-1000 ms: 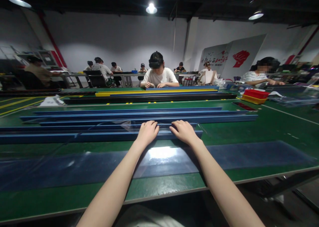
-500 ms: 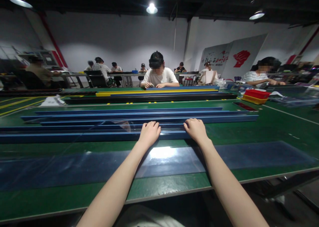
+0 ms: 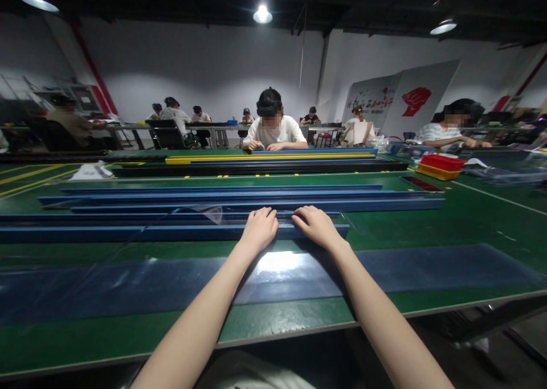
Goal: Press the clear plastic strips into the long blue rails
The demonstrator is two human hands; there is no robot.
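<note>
A long blue channel-shaped profile [image 3: 106,233] lies across the green table in front of me. Over it runs a clear plastic film [image 3: 213,213], its left part lifted and curling. My left hand [image 3: 260,228] is closed over the film and the profile, fingers together and bent over the channel. Close by to the right, my right hand [image 3: 315,225] bends its fingers onto the same film and channel, thumb pointing toward the left hand. Both sets of fingertips are partly hidden. Nearer to me, a wide clear plastic sheet [image 3: 397,269] lies flat under my forearms.
Several more blue profiles [image 3: 256,204] lie parallel just behind. Farther back are yellow profiles [image 3: 205,160] and a black profile [image 3: 265,168]. Red and yellow trays [image 3: 440,166] and a dark phone-like slab [image 3: 422,183] sit right. A co-worker [image 3: 273,128] sits opposite; others work beyond.
My right hand has slid left along the profile, closer to my left hand, uncovering the profile's right end. My left hand stays at nearly the same spot.
</note>
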